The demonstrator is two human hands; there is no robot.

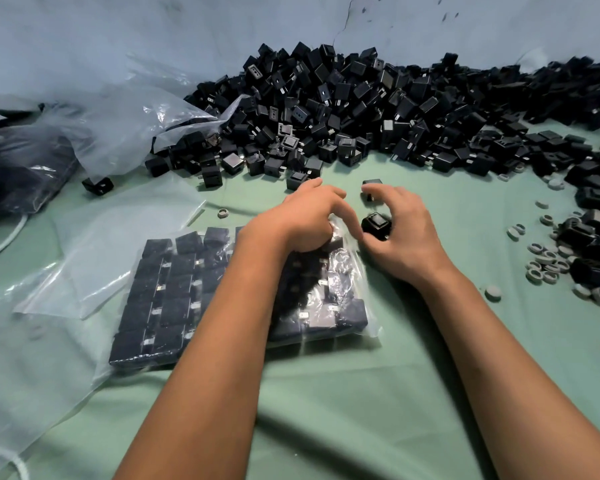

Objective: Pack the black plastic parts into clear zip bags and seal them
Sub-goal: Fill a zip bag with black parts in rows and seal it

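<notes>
A clear zip bag (347,292) lies flat on the green cloth, filled with rows of black plastic parts (174,289). My left hand (305,220) grips the bag's far right corner at its mouth. My right hand (399,230) holds one black part (376,225) between thumb and curled fingers, right beside the bag's opening. Another loose black part (371,188) lies just beyond my right fingers. A large heap of black parts (343,109) fills the back of the table.
Empty clear bags (118,237) lie to the left of the filled one, with a bigger crumpled plastic bag (118,116) and dark packed bags (21,174) behind. Grey rings (544,261) and more black parts (596,230) are scattered at the right. A white cord (0,247) runs along the left edge.
</notes>
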